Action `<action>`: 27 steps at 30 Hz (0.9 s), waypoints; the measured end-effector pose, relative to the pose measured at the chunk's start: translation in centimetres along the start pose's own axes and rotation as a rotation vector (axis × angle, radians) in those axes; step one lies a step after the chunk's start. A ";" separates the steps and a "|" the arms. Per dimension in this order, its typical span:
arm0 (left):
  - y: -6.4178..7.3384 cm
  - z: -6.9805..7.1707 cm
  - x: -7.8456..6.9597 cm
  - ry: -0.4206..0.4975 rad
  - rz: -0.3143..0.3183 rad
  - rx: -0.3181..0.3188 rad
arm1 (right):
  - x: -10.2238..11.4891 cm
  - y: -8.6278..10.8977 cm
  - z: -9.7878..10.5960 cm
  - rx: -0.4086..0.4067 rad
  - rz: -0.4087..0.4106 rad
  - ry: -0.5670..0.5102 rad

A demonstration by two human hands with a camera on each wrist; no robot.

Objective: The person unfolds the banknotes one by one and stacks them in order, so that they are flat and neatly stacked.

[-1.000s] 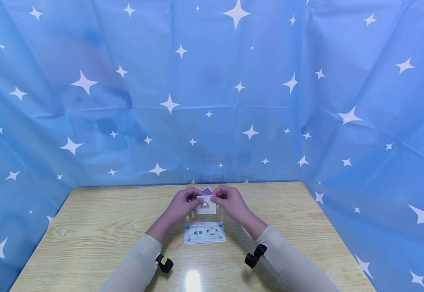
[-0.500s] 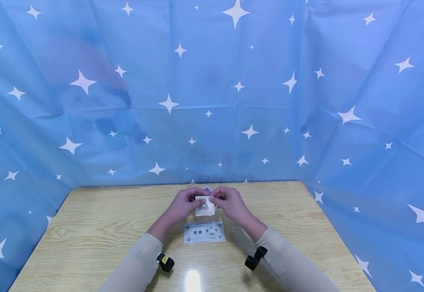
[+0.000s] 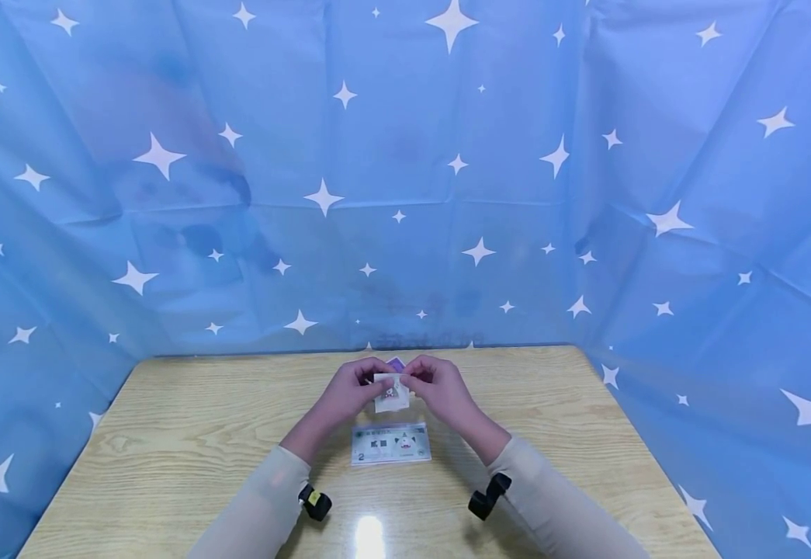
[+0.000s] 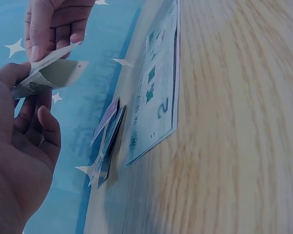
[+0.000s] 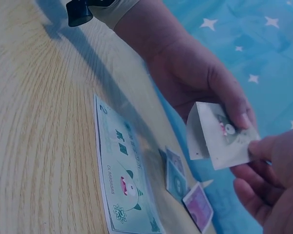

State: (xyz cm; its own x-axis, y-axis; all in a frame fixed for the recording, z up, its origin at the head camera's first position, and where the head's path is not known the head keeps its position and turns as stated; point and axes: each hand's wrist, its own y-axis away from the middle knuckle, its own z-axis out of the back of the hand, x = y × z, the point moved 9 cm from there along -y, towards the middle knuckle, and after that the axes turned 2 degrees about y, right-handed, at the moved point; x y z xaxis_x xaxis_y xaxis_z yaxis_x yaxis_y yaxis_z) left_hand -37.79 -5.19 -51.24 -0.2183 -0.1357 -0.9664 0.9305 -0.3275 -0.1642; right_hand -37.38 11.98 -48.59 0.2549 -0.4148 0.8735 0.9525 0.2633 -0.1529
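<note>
A pale green play banknote (image 3: pixel 391 402) with a cartoon figure is folded over, and both hands hold it up by its top fold. My left hand (image 3: pixel 348 394) pinches one end between thumb and fingers. At the other end, the right hand (image 3: pixel 445 388) pinches it the same way, its thumb lying on the printed face in the right wrist view. The loose halves hang apart there, making a V-shaped gap. Below the hands, a flat green banknote (image 3: pixel 391 454) marked 2 lies on the table.
Behind the hands are small folded notes: a purple one (image 5: pixel 199 205) and a green one (image 5: pixel 176 181), partly hidden in the head view. The wooden table (image 3: pixel 202 450) ends at a blue star-printed curtain (image 3: pixel 405 155). A black wrist camera (image 3: pixel 316 503) sits on the left sleeve.
The folded banknote has shifted slightly left compared with a second ago, and its lower part has swung a little. Both hands stay nearly in place, still pinching it.
</note>
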 end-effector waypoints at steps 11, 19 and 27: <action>0.3 0.7 -0.5 -0.078 -0.055 -0.044 | 0.1 0.2 0.8 -0.032 -0.026 -0.050; 0.4 1.4 -1.2 -0.096 -0.090 -0.059 | -0.3 0.2 1.3 -0.029 -0.019 -0.064; 0.6 1.7 -1.1 -0.163 -0.071 -0.043 | -0.6 0.4 1.4 -0.009 -0.034 -0.059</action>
State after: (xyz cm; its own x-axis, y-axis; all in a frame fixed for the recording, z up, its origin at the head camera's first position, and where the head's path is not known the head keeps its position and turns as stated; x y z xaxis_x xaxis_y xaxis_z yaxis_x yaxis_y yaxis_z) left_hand -37.52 -6.78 -49.95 -0.3253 -0.2642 -0.9079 0.9219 -0.3020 -0.2425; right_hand -37.38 13.51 -48.50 0.2127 -0.3710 0.9040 0.9619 0.2422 -0.1269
